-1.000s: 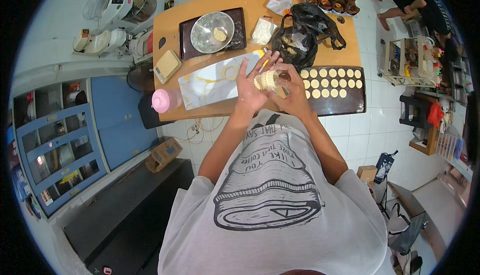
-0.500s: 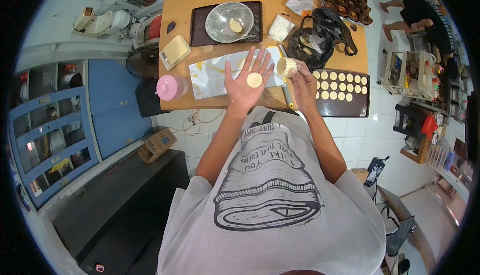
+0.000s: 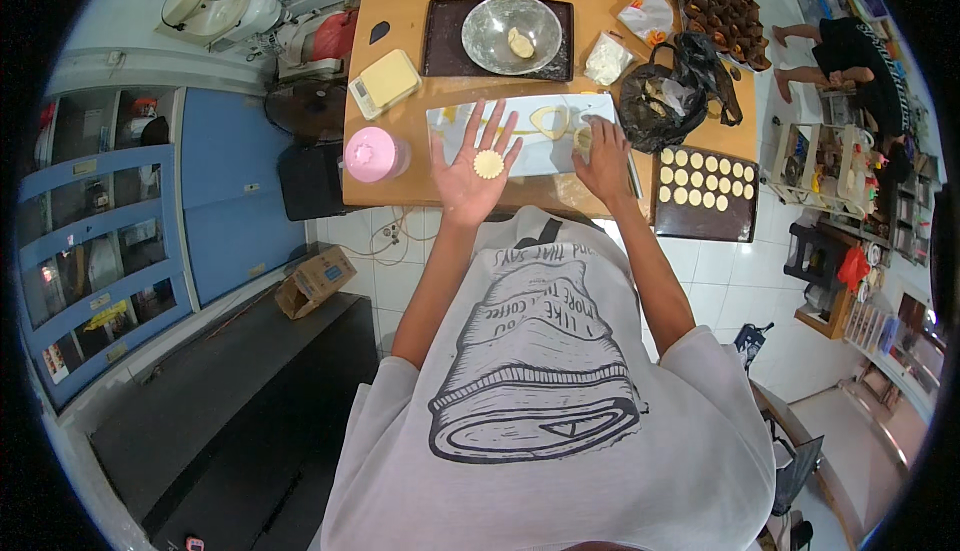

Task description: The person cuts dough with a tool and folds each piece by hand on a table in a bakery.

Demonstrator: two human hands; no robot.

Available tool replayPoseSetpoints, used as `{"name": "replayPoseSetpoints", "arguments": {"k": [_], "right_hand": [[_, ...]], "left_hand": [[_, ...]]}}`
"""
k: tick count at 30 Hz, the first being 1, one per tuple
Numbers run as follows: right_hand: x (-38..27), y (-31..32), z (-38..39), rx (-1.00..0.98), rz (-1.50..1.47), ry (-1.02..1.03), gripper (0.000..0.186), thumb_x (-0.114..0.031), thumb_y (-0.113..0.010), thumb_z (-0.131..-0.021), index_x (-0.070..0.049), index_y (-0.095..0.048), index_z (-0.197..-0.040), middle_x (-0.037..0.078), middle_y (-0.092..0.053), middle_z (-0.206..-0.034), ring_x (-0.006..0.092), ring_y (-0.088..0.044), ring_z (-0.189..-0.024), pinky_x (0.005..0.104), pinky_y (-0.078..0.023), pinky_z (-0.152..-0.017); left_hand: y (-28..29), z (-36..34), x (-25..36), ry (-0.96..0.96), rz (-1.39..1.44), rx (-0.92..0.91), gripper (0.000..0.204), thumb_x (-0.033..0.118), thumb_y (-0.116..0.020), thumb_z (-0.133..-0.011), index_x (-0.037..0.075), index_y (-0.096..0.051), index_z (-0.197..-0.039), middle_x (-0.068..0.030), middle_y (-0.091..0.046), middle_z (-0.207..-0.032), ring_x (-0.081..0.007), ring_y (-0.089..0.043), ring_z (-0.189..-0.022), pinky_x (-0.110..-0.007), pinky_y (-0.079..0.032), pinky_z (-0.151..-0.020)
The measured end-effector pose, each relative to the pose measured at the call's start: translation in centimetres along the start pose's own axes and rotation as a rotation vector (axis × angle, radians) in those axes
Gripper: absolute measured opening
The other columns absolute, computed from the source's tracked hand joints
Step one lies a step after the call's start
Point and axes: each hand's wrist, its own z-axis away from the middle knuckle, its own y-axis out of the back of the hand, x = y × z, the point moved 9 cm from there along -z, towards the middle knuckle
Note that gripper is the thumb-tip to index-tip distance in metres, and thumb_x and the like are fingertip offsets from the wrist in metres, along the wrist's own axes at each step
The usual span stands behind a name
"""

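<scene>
My left hand [image 3: 476, 173] is palm up with its fingers spread. On it lies a thin pale dough round [image 3: 488, 165] with a scalloped edge. My right hand [image 3: 606, 163] grips a fluted round cutter [image 3: 583, 138], mostly hidden under the fingers, at the right part of a white sheet [image 3: 520, 156]. A flat scrap of dough [image 3: 549, 123] lies on that sheet between the hands. Right of my right hand, rows of plain dough rounds [image 3: 696, 177] sit on a dark baking tray [image 3: 725, 223].
Behind the sheet, a metal bowl [image 3: 490, 36] with a dough lump stands on another dark tray [image 3: 440, 41]. A kitchen scale [image 3: 385, 84] and pink container [image 3: 375, 155] are at left. A black plastic bag [image 3: 652, 106] and dark cups [image 3: 725, 21] are at right. Another person [image 3: 855, 61] is far right.
My right hand has moved the cutter from upright beside the sheet down onto its right part. The left hand stays palm up with the dough round. The whole view has shifted slightly.
</scene>
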Motion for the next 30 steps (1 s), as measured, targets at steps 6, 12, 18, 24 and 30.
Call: {"name": "replayPoseSetpoints", "arguments": {"k": [6,12,18,24,30], "right_hand": [[-6.9,2.9,0.7,0.049,-0.743,-0.169,0.029,-0.007,-0.069,-0.091,-0.003,-0.061,-0.119,0.013,-0.065,-0.117,0.0224,-0.064,-0.106,0.0346,-0.052,-0.093],[-11.3,5.1,1.6,0.185,-0.653,0.005,0.033,-0.002,-0.069,-0.090,-0.001,-0.065,-0.123,0.013,-0.065,-0.112,0.0198,-0.067,-0.098,0.0321,-0.055,-0.086],[-9.8,4.8,3.1,0.105,-0.694,-0.189,0.039,-0.003,-0.074,-0.086,0.001,-0.063,-0.124,0.014,-0.065,-0.109,0.0217,-0.068,-0.094,0.0337,-0.055,-0.086],[-5.4,2.8,5.5,-0.067,-0.773,-0.422,0.041,-0.008,-0.075,-0.087,0.002,-0.063,-0.124,0.012,-0.070,-0.104,0.0175,-0.067,-0.091,0.0328,-0.054,-0.083],[-2.0,4.1,6.0,-0.188,-0.728,-0.387,0.034,-0.010,-0.073,-0.089,0.003,-0.066,-0.120,0.011,-0.071,-0.101,0.0146,-0.066,-0.087,0.0311,-0.053,-0.079]], "left_hand": [[-2.6,-1.4,-1.1,0.229,-0.039,-0.079,0.090,0.073,-0.041,-0.095,0.012,-0.028,-0.160,-0.0120,-0.022,-0.167,-0.0245,-0.031,-0.149,-0.044,-0.030,-0.119],[-4.4,-2.6,-4.0,0.372,-0.219,-0.169,0.093,0.075,-0.037,-0.095,0.011,-0.027,-0.161,-0.0097,-0.025,-0.166,-0.0209,-0.038,-0.142,-0.040,-0.039,-0.112],[-1.9,-3.2,-6.6,0.429,-0.297,-0.070,0.091,0.075,-0.030,-0.097,0.007,-0.032,-0.158,-0.0080,-0.030,-0.165,-0.0223,-0.039,-0.139,-0.040,-0.038,-0.112],[-0.8,-2.9,-10.6,0.544,-0.285,-0.043,0.089,0.072,-0.030,-0.099,0.003,-0.035,-0.156,-0.0121,-0.033,-0.163,-0.0271,-0.040,-0.141,-0.042,-0.036,-0.115],[2.5,-4.9,-14.4,0.490,-0.407,0.112,0.083,0.066,-0.033,-0.101,0.001,-0.042,-0.150,-0.0165,-0.043,-0.156,-0.0299,-0.039,-0.144,-0.046,-0.035,-0.116]]}}
